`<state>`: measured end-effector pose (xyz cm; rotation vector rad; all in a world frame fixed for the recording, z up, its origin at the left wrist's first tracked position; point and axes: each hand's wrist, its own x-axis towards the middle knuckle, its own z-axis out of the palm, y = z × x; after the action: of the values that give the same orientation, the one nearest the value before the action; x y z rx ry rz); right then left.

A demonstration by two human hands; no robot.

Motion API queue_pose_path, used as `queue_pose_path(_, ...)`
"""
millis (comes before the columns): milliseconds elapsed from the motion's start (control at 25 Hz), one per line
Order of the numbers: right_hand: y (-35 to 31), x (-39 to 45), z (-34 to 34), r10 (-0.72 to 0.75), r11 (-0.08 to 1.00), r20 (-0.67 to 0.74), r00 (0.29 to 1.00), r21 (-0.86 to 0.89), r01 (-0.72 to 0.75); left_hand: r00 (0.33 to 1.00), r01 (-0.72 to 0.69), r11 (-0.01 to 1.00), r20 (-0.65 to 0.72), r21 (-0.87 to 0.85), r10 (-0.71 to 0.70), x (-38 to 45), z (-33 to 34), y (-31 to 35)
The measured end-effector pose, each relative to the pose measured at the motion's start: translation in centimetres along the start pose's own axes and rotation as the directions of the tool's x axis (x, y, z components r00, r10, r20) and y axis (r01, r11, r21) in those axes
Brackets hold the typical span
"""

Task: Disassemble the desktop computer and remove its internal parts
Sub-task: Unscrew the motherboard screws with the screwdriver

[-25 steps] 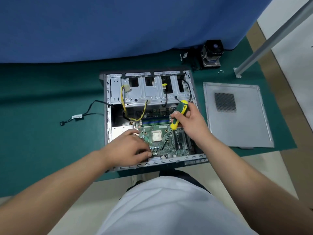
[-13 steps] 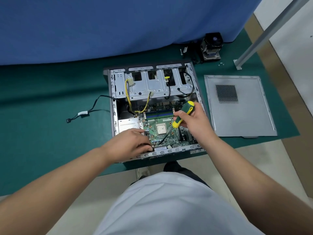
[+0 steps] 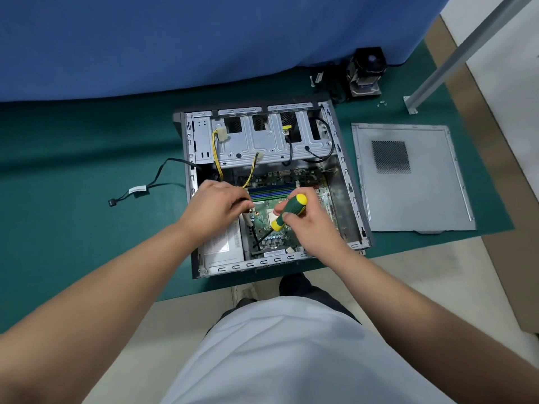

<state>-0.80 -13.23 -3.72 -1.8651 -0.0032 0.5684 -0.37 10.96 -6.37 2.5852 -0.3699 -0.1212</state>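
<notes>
An open grey computer case (image 3: 347,182) lies flat on the green mat, its green motherboard (image 3: 294,182) exposed inside. My right hand (image 3: 309,223) grips a green-and-yellow screwdriver (image 3: 288,212), whose dark shaft slants down-left to the board's near left corner. My left hand (image 3: 217,204) hovers over the board's left side, fingertips pinched together near the blue memory slots (image 3: 271,191); whether they hold anything is hidden. A silver power supply (image 3: 223,246) sits in the case's near left corner. Yellow cables (image 3: 217,158) run from the drive cage (image 3: 262,144) down to the board.
The removed side panel (image 3: 414,182) lies on the mat right of the case. A cooler with fan (image 3: 366,72) and a few small screws (image 3: 381,104) sit at the back right. A black cable (image 3: 151,185) trails left. A metal post (image 3: 443,71) stands far right.
My left hand has moved from the case's near edge up to the board's left side. My right hand has shifted left with the screwdriver, its tip now at the near left corner.
</notes>
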Motion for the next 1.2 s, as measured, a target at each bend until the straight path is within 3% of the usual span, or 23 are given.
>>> queue_pose_path(160,0.4,-1.0,-0.5,-0.13,0.943,0.133,0.983,-0.29,0.164,0.999,0.052,0.996,-0.001,0.077,-0.052,0.9,0.7,-0.2)
queue_pose_path(320,1.1,-1.4,-0.7,-0.125,0.848,0.204,0.971,-0.487,0.211,0.995,0.097,0.986,-0.044,0.135,-0.092,1.0,1.1,-0.1)
queue_pose_path(880,1.6,-0.9,-0.1,-0.109,0.815,0.258,0.96,-0.53,0.235,0.994,0.11,0.978,-0.015,0.179,-0.109,1.0,0.9,0.0)
queue_pose_path(1080,0.1,-1.0,-0.3,-0.13,0.776,0.413,0.901,-0.524,0.352,0.993,0.114,0.977,-0.007,0.181,-0.115,1.1,0.9,-0.2)
queue_pose_path(1200,-1.5,-0.2,0.1,-0.085,0.696,0.525,0.847,-0.577,0.427,0.994,0.113,0.977,-0.014,0.183,-0.112,1.0,1.0,-0.3)
